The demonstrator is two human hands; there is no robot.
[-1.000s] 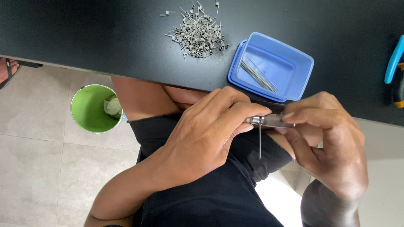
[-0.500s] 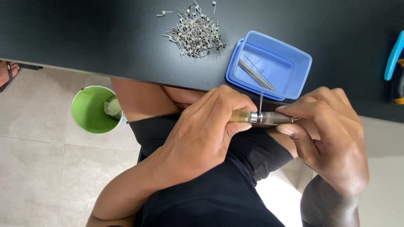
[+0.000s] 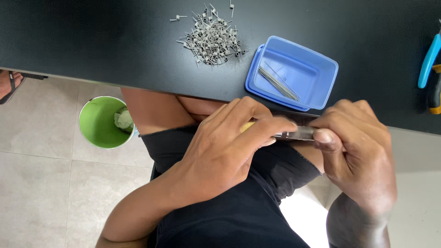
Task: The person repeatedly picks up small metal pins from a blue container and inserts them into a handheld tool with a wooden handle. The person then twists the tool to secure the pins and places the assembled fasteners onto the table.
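My left hand point(image 3: 229, 147) is closed around a small tool with a yellow handle and a grey metal shaft point(image 3: 296, 134), held just below the black table's front edge point(image 3: 138, 82). My right hand point(image 3: 356, 151) pinches the shaft's far end between thumb and fingers. Both hands sit over my lap. A thin wire that stuck out of the tool earlier is hidden now. On the table above lies a pile of small wire coils point(image 3: 211, 39), and beside it a blue plastic tray point(image 3: 317, 69) holding several straight wires point(image 3: 278, 83).
A green bucket point(image 3: 103, 121) with a crumpled wad in it stands on the tiled floor at my left. Blue-handled pliers point(image 3: 429, 59) and a yellow-and-black tool point(image 3: 434, 94) lie at the table's right edge. A sandalled foot point(image 3: 7, 85) shows far left.
The thin wire pointed down from the tool, then up, and is now out of sight. My hands have stayed together at the table's edge, fingers shifting around the shaft.
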